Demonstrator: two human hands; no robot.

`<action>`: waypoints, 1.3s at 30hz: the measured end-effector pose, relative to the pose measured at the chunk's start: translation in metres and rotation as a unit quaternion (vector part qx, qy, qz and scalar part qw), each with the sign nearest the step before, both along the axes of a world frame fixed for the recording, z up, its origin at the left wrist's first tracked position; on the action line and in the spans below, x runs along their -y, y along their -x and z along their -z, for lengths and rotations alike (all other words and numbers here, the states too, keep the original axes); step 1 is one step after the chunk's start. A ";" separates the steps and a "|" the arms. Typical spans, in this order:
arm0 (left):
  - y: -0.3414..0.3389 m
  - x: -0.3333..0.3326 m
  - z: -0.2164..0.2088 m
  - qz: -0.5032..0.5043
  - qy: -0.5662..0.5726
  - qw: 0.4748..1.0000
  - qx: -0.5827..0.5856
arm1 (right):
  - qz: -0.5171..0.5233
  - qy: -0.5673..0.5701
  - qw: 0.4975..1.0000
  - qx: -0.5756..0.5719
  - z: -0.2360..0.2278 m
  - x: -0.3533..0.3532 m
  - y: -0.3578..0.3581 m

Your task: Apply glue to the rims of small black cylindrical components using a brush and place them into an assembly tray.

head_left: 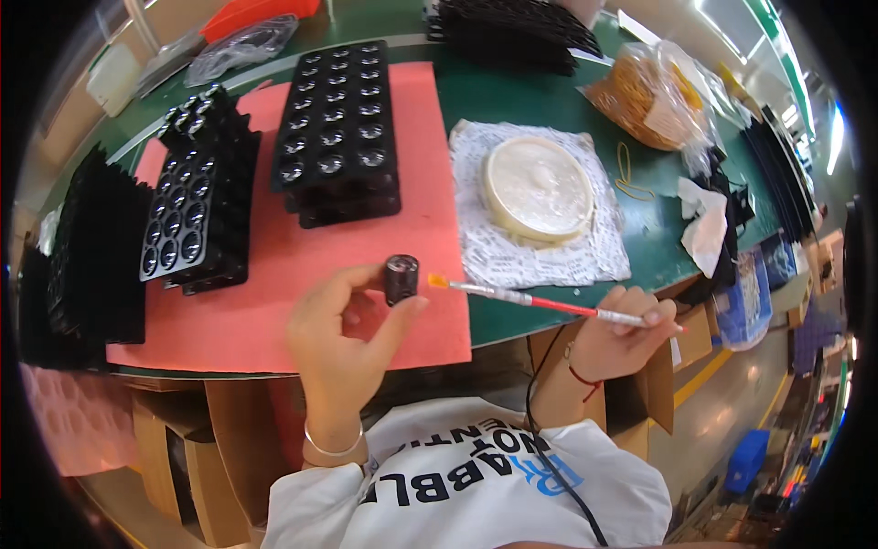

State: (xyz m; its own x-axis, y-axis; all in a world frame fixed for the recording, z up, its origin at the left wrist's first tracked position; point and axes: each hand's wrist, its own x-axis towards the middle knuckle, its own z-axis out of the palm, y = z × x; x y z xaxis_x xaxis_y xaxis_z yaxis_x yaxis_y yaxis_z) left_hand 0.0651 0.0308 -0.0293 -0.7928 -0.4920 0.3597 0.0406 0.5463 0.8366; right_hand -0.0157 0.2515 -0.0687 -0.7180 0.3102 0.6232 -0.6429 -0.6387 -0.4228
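Observation:
Between the thumb and fingers of my left hand point(343, 334) is a small dark cylindrical part point(401, 280), held upright above the pink mat. My right hand point(625, 334) grips a thin paintbrush point(558, 306) by its red and silver handle. The brush's orange bristles point left and end just short of the cylinder, apart from it. To the right of the cylinder stands a round white tub point(538, 188) with a pale, glossy content, resting on a crumpled printed sheet point(466, 247). What the cylinder's underside looks like is hidden by my fingers.
Stacked black trays with round pockets point(338, 137) stand on the pink mat point(430, 183); another tray stack point(197, 201) is left of them. A bag of rubber bands point(654, 96), a loose rubber band point(629, 174) and white tissue point(702, 224) lie at right. Cardboard boxes point(233, 467) sit below the table.

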 end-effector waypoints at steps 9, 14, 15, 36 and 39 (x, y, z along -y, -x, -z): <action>0.000 -0.002 0.001 0.011 -0.037 0.999 0.000 | 0.035 -0.071 0.997 0.003 0.002 0.005 0.000; 0.000 -0.001 0.001 0.008 -0.038 0.999 -0.009 | 0.050 -0.092 0.994 -0.022 0.001 0.010 0.001; 0.000 -0.001 0.001 0.008 -0.030 0.999 -0.012 | 0.057 -0.099 0.993 -0.021 0.000 0.010 0.001; 0.001 -0.001 -0.001 0.028 -0.056 0.998 -0.009 | 0.052 -0.072 0.995 -0.046 0.001 0.008 0.001; 0.001 0.000 0.001 0.021 -0.034 0.999 -0.002 | 0.043 -0.090 0.993 -0.055 0.001 0.009 0.001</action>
